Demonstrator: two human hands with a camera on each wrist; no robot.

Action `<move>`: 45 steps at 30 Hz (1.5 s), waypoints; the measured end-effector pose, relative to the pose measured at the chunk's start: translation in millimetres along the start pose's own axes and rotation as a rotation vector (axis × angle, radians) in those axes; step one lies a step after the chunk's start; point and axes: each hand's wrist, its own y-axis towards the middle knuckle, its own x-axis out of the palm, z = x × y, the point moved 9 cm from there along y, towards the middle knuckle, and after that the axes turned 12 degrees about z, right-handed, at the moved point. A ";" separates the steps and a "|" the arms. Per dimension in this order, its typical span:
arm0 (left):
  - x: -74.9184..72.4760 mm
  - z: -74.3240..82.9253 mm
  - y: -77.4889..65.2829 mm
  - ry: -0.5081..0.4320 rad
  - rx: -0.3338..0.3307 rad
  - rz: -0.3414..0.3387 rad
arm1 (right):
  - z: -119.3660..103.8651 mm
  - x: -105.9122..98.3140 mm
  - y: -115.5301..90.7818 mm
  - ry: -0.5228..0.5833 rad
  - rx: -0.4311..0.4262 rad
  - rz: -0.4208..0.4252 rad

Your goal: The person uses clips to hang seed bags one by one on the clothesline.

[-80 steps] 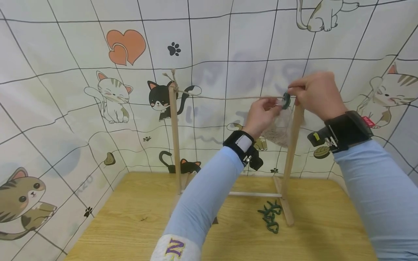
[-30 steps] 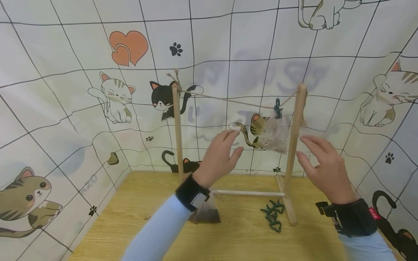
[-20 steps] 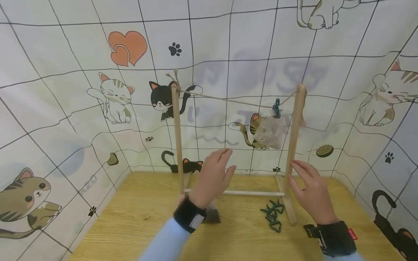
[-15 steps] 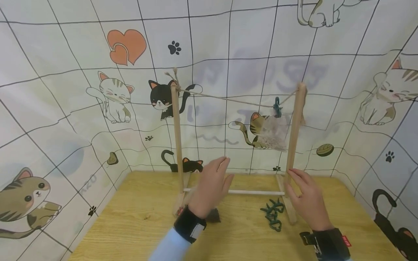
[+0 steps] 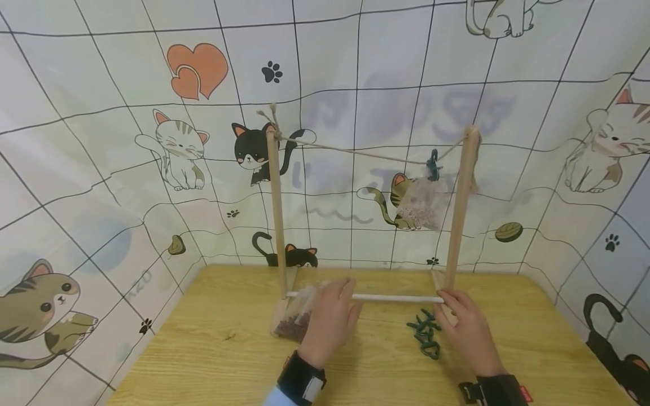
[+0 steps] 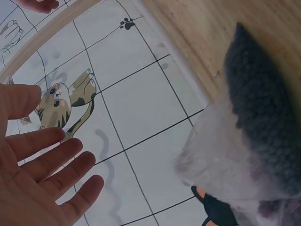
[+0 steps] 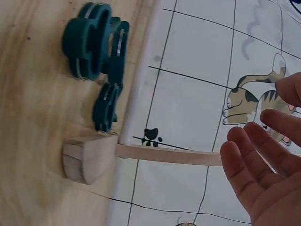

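Note:
My left hand [image 5: 330,321] is low over the table, fingers extended and holding nothing. Beside it are small sheer bags, one with reddish-brown contents [image 5: 293,327] and one with dark grains [image 6: 263,113]; the hand hides part of them in the head view. Loosely bent and bare, my right hand [image 5: 467,332] is beside the foot of the rack's right post [image 5: 459,214], to the right of a heap of green clothespins [image 5: 425,332]. A sheer bag of pale bits [image 5: 424,206] hangs from the string [image 5: 350,150] by a green clothespin [image 5: 433,164].
The wooden rack has a left post [image 5: 276,214] and a white crossbar [image 5: 396,298] low between the posts. It stands on a wood-grain table [image 5: 213,338]. Behind is a sheet [image 5: 325,56] printed with cats and grid lines.
Both hands were up at the string with the clothespin and bag; they let go and came down to the table. The bag now hangs by itself, and the string sags there.

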 end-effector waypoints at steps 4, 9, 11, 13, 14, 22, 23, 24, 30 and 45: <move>7.5 -1.3 -8.4 0.014 -0.005 -0.020 | 3.8 8.4 -6.0 -0.014 0.059 -0.084; 15.2 -3.4 -17.2 0.027 -0.025 -0.057 | 7.4 15.7 -11.5 -0.022 0.108 -0.157; 17.1 -3.9 -19.9 0.023 -0.032 -0.065 | 9.8 19.9 -14.6 -0.035 0.124 -0.202; 18.4 -3.9 -22.0 0.018 -0.037 -0.072 | 13.5 25.3 -18.5 -0.042 0.152 -0.260; 18.8 -3.8 -22.7 0.014 -0.039 -0.074 | 15.6 28.2 -20.7 -0.046 0.167 -0.290; 22.3 -1.7 -25.5 0.017 -0.046 -0.119 | 26.4 51.1 -37.3 -0.044 0.238 -0.501; 23.2 -1.4 -25.8 0.023 -0.043 -0.122 | 27.5 53.0 -39.2 -0.044 0.253 -0.522; 24.0 -0.9 -26.0 0.028 -0.038 -0.125 | 28.7 54.9 -41.2 -0.049 0.262 -0.546; 28.9 3.4 -28.6 0.044 -0.019 -0.149 | 33.3 62.8 -49.9 -0.105 0.264 -0.635; 33.7 6.9 -33.1 0.023 -0.020 -0.199 | 41.2 61.5 -51.3 -0.089 0.337 -0.646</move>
